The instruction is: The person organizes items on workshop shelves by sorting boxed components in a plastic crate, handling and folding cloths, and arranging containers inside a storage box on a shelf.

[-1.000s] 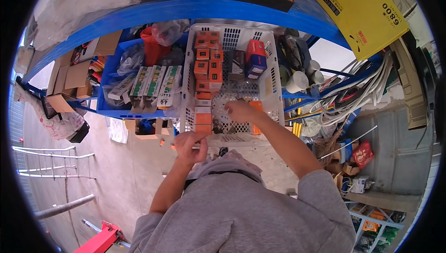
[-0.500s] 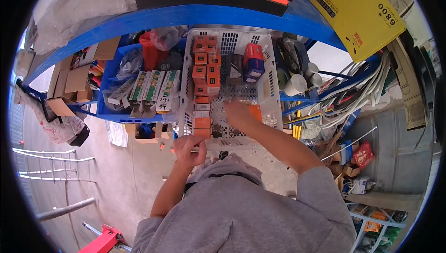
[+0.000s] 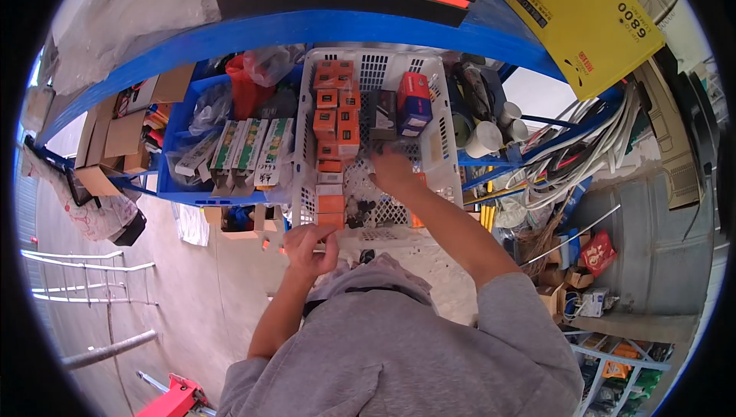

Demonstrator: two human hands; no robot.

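A white plastic basket (image 3: 452, 179) stands in front of me. Orange boxes (image 3: 326, 122) are stacked along its left side. A dark grey box (image 3: 383, 119) and a red and blue box (image 3: 415, 110) stand at its far right. My right hand (image 3: 392, 169) reaches low inside, just on the near side of the dark grey box; its fingers are partly hidden and slightly blurred. Small dark and whitish bits (image 3: 359, 206) lie on the basket floor. At the near left corner my left hand (image 3: 310, 250) is closed on the basket's rim, with fingers curled.
A blue bin (image 3: 172, 164) with bags and long white and green boxes (image 3: 249, 149) sits left of the basket. A blue shelf beam (image 3: 337, 27) crosses above. White cups (image 3: 484, 140) and coiled cables (image 3: 606, 149) are at the right. A yellow box (image 3: 579, 26) hangs over the upper right.
My right hand has moved a little farther into the basket, toward the dark grey box. The forearm now hides more of the orange box at the right. My left hand stays at the rim.
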